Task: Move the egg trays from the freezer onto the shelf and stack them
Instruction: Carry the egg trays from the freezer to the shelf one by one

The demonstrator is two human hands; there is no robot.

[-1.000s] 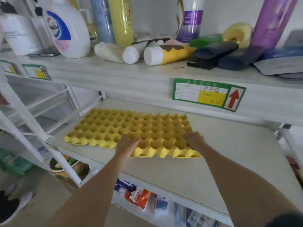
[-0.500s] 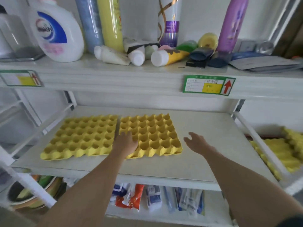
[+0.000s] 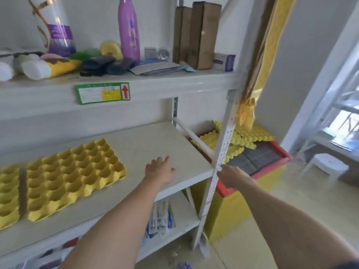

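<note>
Shelf (image 3: 155, 144) holds two trays (image 3: 73, 175); both hands, left (image 3: 159, 169) and right (image 3: 233, 176), open, empty, reach toward freezer (image 3: 279, 152) trays (image 3: 250, 135).

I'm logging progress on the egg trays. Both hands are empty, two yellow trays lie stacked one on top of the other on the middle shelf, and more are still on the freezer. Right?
Not quite. The head view shows the two yellow trays lying side by side on the middle shelf, not stacked. The rest holds: the left hand and right hand are empty, and more trays are still on the freezer.
</note>
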